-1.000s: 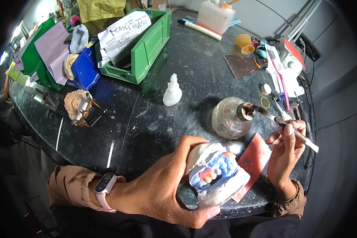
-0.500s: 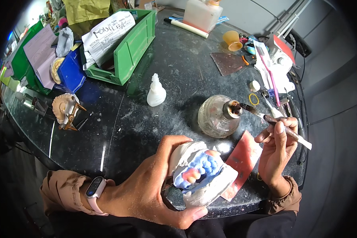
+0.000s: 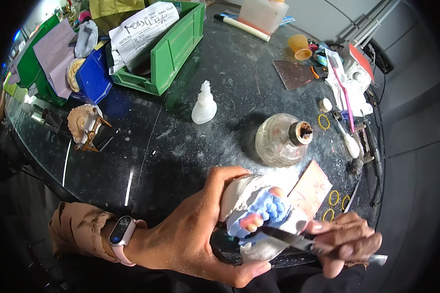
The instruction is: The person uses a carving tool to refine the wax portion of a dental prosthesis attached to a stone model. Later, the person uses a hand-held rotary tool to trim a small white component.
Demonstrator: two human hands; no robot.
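So, L hand (image 3: 198, 232) spans cast (image 3: 266, 207), R hand (image 3: 347, 238) angles knife (image 3: 287, 238).

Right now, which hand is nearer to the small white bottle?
Left. Left hand, holding the plaster model, is below the bottle in view; right hand, holding a bladed tool, is farther off, lower right.

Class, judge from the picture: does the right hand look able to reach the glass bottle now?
Probably yes: only a thin pink sheet seems to lie between the right hand and the glass bottle, though that hand holds a bladed tool.
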